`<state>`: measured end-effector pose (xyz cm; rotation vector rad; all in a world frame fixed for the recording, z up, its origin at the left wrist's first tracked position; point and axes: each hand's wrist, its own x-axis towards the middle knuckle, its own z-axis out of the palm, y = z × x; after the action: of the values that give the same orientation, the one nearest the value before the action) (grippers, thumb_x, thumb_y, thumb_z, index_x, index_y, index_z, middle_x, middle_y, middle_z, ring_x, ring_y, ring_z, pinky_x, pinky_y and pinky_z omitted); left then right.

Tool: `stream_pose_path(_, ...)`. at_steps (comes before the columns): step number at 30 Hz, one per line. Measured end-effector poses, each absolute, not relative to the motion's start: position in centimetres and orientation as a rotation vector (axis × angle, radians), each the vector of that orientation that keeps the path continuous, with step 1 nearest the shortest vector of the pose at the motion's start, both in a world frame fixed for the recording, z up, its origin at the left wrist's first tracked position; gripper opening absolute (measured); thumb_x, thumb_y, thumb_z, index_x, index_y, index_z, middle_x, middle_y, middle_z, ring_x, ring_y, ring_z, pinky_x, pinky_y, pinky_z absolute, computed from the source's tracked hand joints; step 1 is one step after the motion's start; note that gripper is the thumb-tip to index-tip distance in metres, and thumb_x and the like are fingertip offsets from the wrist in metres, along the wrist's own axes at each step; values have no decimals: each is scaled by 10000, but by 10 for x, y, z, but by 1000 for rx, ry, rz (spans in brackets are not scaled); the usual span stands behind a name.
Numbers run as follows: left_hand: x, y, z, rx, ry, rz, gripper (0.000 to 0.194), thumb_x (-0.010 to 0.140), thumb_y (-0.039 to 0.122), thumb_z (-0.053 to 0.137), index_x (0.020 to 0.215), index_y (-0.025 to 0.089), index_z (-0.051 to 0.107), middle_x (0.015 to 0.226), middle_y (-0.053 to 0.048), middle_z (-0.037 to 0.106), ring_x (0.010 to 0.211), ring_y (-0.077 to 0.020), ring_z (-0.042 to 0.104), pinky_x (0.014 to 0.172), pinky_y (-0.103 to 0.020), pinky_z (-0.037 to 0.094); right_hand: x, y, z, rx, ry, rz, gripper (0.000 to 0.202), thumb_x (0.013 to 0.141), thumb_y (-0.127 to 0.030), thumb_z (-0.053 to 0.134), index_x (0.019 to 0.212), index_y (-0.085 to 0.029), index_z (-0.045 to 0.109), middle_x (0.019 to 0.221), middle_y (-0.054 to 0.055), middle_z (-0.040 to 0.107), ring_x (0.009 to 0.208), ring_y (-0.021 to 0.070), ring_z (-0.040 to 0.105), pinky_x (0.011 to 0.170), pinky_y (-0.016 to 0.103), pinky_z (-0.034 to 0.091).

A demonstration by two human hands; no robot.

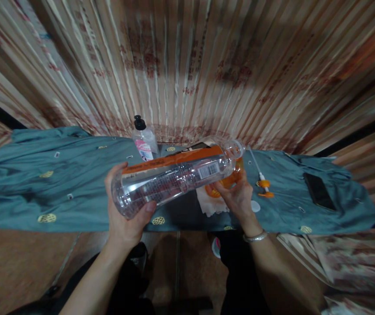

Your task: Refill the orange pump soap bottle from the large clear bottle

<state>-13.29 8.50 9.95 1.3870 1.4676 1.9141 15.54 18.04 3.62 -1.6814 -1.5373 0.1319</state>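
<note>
So, the left hand (pixel 126 221) reaches in from the near side, clamped round the big bottle (pixel 177 175) at its base, thumb nearer. Bottle's held over the cloth (pixel 85 183), neck towards the far right. Right hand (pixel 240 199) is at the orange container (pixel 232 176), thumb pointing left; can't tell if those fingers grip.

Grips a large clear bottle (pixel 174 177) near its base with the left hand (pixel 125 221), holding it slanted across the middle with the neck toward the far right, and curls the right hand (pixel 240 197) about an orange container (pixel 235 175) partly hidden by the bottle. Faces a teal patterned cloth (pixel 82 188) bearing a black-capped bottle (pixel 144 146) on the far side, a pale sheet (pixel 218 209) and white disc (pixel 255 206) near the right hand, and, farther right, an orange-topped pump (pixel 264 184) and black phone (pixel 319 191).
</note>
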Motion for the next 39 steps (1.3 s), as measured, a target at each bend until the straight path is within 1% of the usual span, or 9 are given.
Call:
stream_pose_path(7,-131,85,104,1363,1493,1892,944,643,717,964,1395,293,584,1131,-58,704,970,-326,734,849,-493,631,155,179,41,-1703,-1553,188,817,752,-750,845,1301,-174,663,1113,218,856,998,416,854,807,486,687)
stream_pose_path(10,-130,84,106,1354,1505,1888,948,631,757,951,1377,301,585,1117,-57,710,953,-322,735,836,-497,636,155,180,41,-1724,-1557,197,834,733,-740,860,1301,-160,674,1106,228,853,991,416,848,776,473,686)
stream_pose_path(13,-130,84,105,1349,1492,1899,957,621,741,972,1382,299,596,1120,-54,715,957,-322,745,845,-497,640,156,180,40,-1722,-1550,188,830,727,-738,863,1296,-161,683,1076,218,855,956,412,846,761,473,683)
stream_pose_path(16,-130,84,103,1351,1452,1912,922,662,726,977,1393,291,622,1138,-62,724,990,-339,765,858,-502,649,156,180,40,-1706,-1549,171,791,732,-722,852,1273,-169,686,1080,215,858,964,411,848,771,470,682)
stream_pose_path(18,-130,84,103,1366,1440,1919,899,689,735,967,1396,289,634,1127,-64,730,976,-336,768,840,-499,652,156,180,40,-1696,-1549,162,772,734,-726,839,1256,-179,686,1091,214,859,960,408,849,771,467,680)
stream_pose_path(22,-131,84,103,1392,1454,1927,918,684,747,965,1392,274,621,1115,-63,744,943,-321,774,825,-489,651,156,180,40,-1695,-1556,154,758,747,-767,824,1235,-208,668,1084,194,858,950,399,850,787,472,680)
stream_pose_path(28,-131,84,104,1376,1489,1906,949,651,762,965,1392,283,617,1153,-70,740,986,-333,778,860,-506,663,154,180,39,-1690,-1558,143,780,771,-753,833,1291,-194,673,1096,190,865,971,399,856,826,482,687)
stream_pose_path(31,-130,85,105,1367,1494,1906,947,647,789,952,1376,288,613,1124,-65,738,972,-333,778,850,-509,669,155,180,39,-1673,-1567,140,785,779,-766,824,1303,-201,675,1109,187,865,982,402,849,824,487,687)
stream_pose_path(39,-130,86,100,1405,1440,1954,910,682,735,956,1398,284,621,1131,-60,727,944,-310,770,791,-465,663,155,181,38,-1674,-1556,152,816,790,-863,747,1269,-208,660,1101,195,854,943,412,839,815,502,656)
